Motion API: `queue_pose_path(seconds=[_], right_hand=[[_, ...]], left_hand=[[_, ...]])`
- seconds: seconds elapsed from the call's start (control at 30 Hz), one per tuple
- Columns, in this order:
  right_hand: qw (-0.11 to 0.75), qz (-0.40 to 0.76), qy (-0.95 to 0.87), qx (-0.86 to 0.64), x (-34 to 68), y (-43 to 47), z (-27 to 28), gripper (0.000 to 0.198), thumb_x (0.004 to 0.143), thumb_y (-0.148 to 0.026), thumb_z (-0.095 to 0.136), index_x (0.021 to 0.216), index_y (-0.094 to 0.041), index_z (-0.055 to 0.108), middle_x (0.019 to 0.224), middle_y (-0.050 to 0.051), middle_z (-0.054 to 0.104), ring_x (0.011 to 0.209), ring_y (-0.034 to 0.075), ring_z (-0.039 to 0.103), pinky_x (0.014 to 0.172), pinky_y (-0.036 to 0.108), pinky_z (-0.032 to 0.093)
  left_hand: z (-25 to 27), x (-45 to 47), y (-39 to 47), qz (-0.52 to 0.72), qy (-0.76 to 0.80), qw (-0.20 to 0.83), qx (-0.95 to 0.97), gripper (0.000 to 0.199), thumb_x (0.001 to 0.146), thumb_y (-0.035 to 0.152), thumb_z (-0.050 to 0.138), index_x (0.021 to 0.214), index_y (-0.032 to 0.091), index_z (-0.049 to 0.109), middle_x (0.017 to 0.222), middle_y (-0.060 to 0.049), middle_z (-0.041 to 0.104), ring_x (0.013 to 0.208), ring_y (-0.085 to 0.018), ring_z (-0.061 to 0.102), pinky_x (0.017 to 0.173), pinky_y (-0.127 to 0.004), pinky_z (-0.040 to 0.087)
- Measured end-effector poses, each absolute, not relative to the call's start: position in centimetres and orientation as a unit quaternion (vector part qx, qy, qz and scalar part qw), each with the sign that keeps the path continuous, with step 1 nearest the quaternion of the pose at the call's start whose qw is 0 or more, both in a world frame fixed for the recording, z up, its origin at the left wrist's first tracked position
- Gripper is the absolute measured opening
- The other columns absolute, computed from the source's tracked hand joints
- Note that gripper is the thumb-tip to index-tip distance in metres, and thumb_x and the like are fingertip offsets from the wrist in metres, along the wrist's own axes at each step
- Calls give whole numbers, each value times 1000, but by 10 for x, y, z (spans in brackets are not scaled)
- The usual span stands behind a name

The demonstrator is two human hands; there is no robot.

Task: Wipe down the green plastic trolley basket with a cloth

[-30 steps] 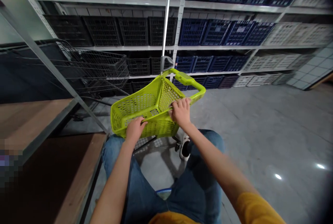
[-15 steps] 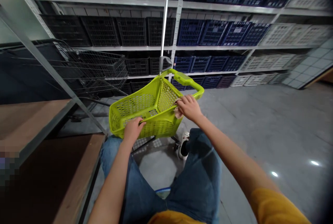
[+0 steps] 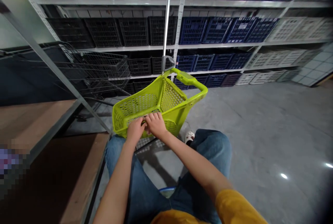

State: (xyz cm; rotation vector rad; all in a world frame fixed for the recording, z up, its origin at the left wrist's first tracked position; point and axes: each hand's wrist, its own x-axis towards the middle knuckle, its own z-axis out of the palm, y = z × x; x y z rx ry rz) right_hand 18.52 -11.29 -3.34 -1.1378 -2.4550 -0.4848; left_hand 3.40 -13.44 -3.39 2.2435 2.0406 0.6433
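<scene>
A lime-green plastic shopping cart (image 3: 177, 118) stands in front of my knees, its perforated basket showing nothing inside. My left hand (image 3: 135, 131) is closed over the near rim of the basket. Right beside it, almost touching, my right hand (image 3: 155, 124) bends its fingers over the same rim. A beige cloth shows in my right hand in the earlier view; now the hand mostly covers whatever is under it. The cart's handle (image 3: 199, 93) extends to the right, untouched.
Shelves with black crates (image 3: 102, 31), blue crates (image 3: 194, 31) and white crates (image 3: 286, 29) line the back. A wire cart (image 3: 104, 66) stands at the left behind a metal post (image 3: 57, 64). Wooden shelf boards (image 3: 85, 147) are close on my left. A metal pole (image 3: 166, 22) rises behind the green cart.
My right hand has slid left along the near rim, from beside the handle end to my left hand. My left hand stays on the rim. The view has shifted slightly.
</scene>
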Motion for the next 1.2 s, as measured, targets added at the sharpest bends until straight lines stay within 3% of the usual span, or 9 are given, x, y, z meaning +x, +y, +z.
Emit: queue_pose_path(seconds=[0.13,0.33,0.5,0.7,0.87,1.07,1.2], right_hand=[[142,-206,-886,-390,262,-90,-1,20,95,-28,45,106,-20,60,96,7,60,89,24,46,83,37,34],[159,-264,-823,-478,361,-72,38,24,92,-28,50,111,-19,60,110,12,59,108,28,43,106,46,22],[192,-240,-793,-526,304,-86,12,24,92,-31,49,107,-16,61,104,13,58,104,29,43,106,47,23],[175,-177,-865,-436,203,-112,-22,26,97,-36,41,106,-19,58,101,9,59,94,26,46,89,41,33],[140,-201,-895,-372,232,-102,-8,18,96,-28,44,106,-20,57,99,7,60,89,22,47,80,36,33],[138,-250,-856,-431,341,-78,35,20,94,-22,47,108,-20,61,100,9,61,98,24,47,100,43,25],[165,-245,-815,-499,330,-81,30,21,88,-29,56,105,-17,61,101,11,60,102,27,45,105,47,21]], left_hand=[[-35,32,-136,230,649,33,724,18,89,35,59,98,22,65,98,-6,72,92,-22,65,79,-31,46],[-35,40,-138,247,641,37,726,19,89,37,59,98,21,64,98,-6,72,91,-22,65,80,-31,45],[-32,45,-138,239,651,36,719,17,89,35,59,97,21,65,97,-6,72,90,-22,65,79,-31,45],[-35,36,-134,222,655,25,722,15,88,28,58,100,21,65,99,-7,72,92,-22,65,80,-31,46],[-37,32,-135,231,649,47,723,16,88,33,59,99,22,66,99,-6,72,93,-22,66,80,-31,46],[-38,35,-134,256,644,63,719,18,88,37,60,97,23,65,99,-4,72,93,-21,65,80,-31,46],[-37,40,-134,257,642,50,720,17,88,36,60,97,22,65,97,-5,72,91,-22,65,79,-32,46]])
